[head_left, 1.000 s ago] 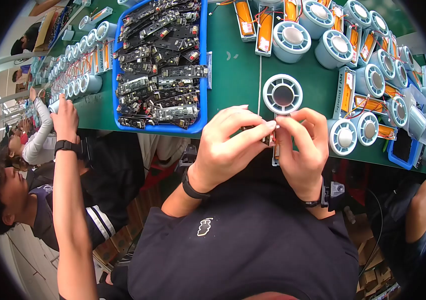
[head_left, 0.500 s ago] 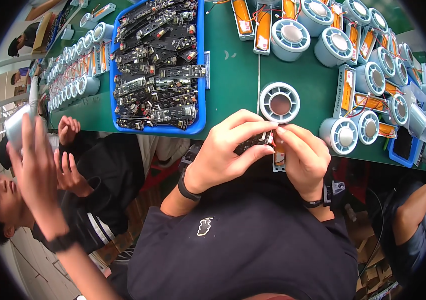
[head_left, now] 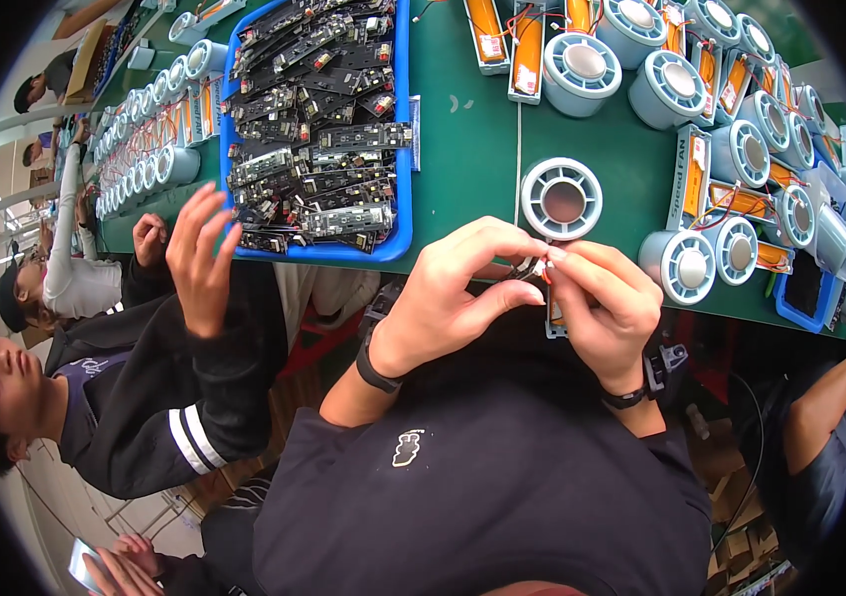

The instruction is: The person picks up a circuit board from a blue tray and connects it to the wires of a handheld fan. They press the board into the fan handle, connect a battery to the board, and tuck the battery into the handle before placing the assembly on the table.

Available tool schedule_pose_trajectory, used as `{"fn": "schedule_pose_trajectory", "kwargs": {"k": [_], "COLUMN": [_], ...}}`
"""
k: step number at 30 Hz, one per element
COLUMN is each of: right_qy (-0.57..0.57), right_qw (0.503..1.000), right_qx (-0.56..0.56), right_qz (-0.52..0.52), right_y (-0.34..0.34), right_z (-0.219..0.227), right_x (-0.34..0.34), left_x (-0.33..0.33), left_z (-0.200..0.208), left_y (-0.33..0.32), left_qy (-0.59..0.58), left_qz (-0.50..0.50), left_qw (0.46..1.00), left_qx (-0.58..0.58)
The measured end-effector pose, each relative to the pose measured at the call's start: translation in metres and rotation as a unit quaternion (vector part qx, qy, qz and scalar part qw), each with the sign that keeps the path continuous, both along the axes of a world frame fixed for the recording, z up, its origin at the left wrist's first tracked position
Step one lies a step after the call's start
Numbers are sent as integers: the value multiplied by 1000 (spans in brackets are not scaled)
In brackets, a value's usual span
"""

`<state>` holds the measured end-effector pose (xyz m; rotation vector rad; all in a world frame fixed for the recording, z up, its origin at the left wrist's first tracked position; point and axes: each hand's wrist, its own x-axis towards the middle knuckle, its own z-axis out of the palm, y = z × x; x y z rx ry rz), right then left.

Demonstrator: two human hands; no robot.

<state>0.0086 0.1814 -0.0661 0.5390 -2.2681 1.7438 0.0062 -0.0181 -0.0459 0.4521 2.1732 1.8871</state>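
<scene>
Just in front of the table edge, my left hand (head_left: 451, 298) is closed on a small black circuit board (head_left: 524, 269), mostly hidden behind its fingers. My right hand (head_left: 610, 313) is pinched at the board's end, where red wires and a small white plug (head_left: 543, 266) show. Below the fingertips, part of a pale blue handle housing (head_left: 556, 328) with an orange battery pokes out against the right hand. The two hands' fingertips almost meet. On the table right beyond them stands a round pale blue fan head (head_left: 562, 200), its grille facing up.
A blue tray (head_left: 405, 199) heaped with black circuit boards lies to the left. Several fan heads (head_left: 684, 266) and battery housings (head_left: 686, 184) crowd the right side, beside a small blue bin (head_left: 806, 298). A co-worker's hand (head_left: 202, 260) is raised by the tray; more fans line the far left.
My hands stay together, with less of the board showing. At left, a nearby arm carrying a pale blue part has dropped away, and a co-worker's hand has risen beside the tray.
</scene>
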Motion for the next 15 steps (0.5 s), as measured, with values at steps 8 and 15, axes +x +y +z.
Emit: {"fn": "schedule_pose_trajectory", "kwargs": {"k": [8, 15], "right_qy": [103, 119], "right_qw": [987, 985], "right_qx": [115, 115], "right_qz": [-49, -44], "right_y": [-7, -7], "right_z": [5, 1], "right_x": [-2, -7], "left_x": [0, -3], "left_z": [-3, 1], "left_y": [1, 1], "left_qy": [76, 87], "left_qz": [10, 7], "left_qw": [997, 996], "left_qx": [-31, -32]}}
